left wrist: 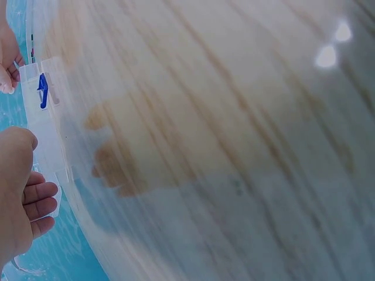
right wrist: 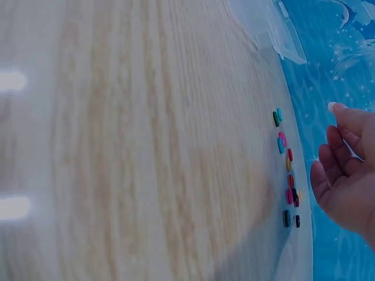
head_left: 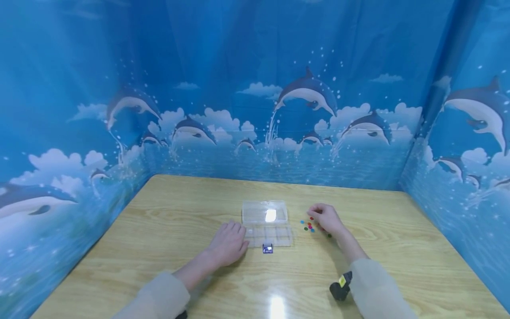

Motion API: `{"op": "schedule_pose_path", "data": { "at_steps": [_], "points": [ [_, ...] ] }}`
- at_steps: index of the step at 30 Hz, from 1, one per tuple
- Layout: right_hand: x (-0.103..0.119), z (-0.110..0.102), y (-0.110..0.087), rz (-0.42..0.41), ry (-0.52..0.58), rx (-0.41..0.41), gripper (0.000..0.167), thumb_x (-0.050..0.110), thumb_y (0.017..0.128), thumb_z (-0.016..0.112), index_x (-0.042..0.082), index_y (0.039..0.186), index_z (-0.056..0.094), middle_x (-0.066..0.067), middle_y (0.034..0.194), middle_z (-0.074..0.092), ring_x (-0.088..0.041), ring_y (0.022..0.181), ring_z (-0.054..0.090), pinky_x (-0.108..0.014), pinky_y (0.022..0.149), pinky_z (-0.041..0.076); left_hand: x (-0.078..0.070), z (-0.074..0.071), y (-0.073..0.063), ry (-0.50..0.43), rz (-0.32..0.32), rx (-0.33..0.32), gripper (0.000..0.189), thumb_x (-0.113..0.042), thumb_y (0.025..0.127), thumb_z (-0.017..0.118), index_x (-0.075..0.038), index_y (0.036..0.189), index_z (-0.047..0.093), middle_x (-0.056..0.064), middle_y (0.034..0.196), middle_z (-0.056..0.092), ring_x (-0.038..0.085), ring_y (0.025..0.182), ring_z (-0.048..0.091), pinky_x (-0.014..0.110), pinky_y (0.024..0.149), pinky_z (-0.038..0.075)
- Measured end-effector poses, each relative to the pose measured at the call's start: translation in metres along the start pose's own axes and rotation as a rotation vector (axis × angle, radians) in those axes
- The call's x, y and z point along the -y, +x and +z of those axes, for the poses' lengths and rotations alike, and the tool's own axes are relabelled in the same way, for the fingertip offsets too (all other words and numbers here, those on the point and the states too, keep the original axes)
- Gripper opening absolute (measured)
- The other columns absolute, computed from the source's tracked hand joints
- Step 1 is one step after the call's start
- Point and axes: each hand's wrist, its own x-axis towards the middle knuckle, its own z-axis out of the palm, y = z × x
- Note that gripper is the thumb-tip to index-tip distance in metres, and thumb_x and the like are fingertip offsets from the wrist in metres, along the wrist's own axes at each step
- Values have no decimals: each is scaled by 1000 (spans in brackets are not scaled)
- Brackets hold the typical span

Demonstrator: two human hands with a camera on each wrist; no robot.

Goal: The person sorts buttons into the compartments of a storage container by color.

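Note:
A clear plastic compartment box (head_left: 268, 235) lies with its lid (head_left: 264, 212) raised at the back and a blue latch (head_left: 268, 249) at its front. My left hand (head_left: 228, 243) rests against the box's left end, thumb near the front corner; in the left wrist view its fingers (left wrist: 41, 208) are loosely bent beside the box. To the right lie several small coloured discs (head_left: 310, 227), like buttons or beads. Just above them is my right hand (head_left: 326, 219), thumb and forefinger drawn together. A pale spot shows at the tip of the thumb (right wrist: 351, 120); whether anything is pinched cannot be told.
A wood-grain table (head_left: 191, 199) carries everything. Blue dolphin-print curtains (head_left: 255, 133) hang behind it and on both sides. Glare from a lamp shows on the tabletop near the front. A black wrist device (head_left: 340, 288) sits by the right sleeve.

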Motion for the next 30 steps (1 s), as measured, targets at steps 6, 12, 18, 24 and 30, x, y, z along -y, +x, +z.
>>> {"op": "schedule_pose_path", "data": {
  "at_steps": [6, 12, 18, 24, 30],
  "points": [
    [9, 8, -1, -57, 8, 22, 17, 14, 92, 57, -2, 97, 60, -12, 91, 59, -22, 78, 52, -32, 67, 45, 0, 0, -1, -1, -2, -1, 30, -33, 91, 52, -3, 94, 54, 8, 87, 52, 22, 84, 48, 38, 79, 44],
    [15, 17, -1, -33, 80, 47, 16, 14, 92, 57, 0, 97, 59, -11, 83, 56, -17, 59, 47, -31, 56, 43, -1, -1, -1, 3, -3, -1, 29, -33, 91, 53, -4, 92, 54, 7, 85, 51, 21, 83, 47, 37, 78, 44],
    [20, 22, -6, -45, 77, 73, 16, 15, 93, 56, 1, 98, 59, -12, 75, 52, -13, 47, 37, -31, 52, 41, -1, -1, -2, -6, -2, 0, 29, -32, 91, 53, -3, 94, 54, 7, 86, 51, 21, 83, 47, 38, 79, 44],
    [26, 27, -7, -78, 39, 71, 16, 17, 93, 56, 2, 99, 60, -11, 98, 60, -15, 60, 47, -32, 63, 44, 0, 0, -1, -14, -7, -13, 29, -32, 91, 54, -4, 93, 54, 7, 86, 51, 21, 84, 48, 38, 79, 44],
    [36, 30, -8, -73, 35, 72, 18, 17, 93, 55, 2, 102, 60, -9, 104, 60, -23, 98, 53, -40, 82, 45, -1, 0, -1, -21, -12, 2, 30, -32, 91, 53, -3, 96, 54, 7, 88, 52, 22, 86, 49, 38, 82, 44]
  ]
}}
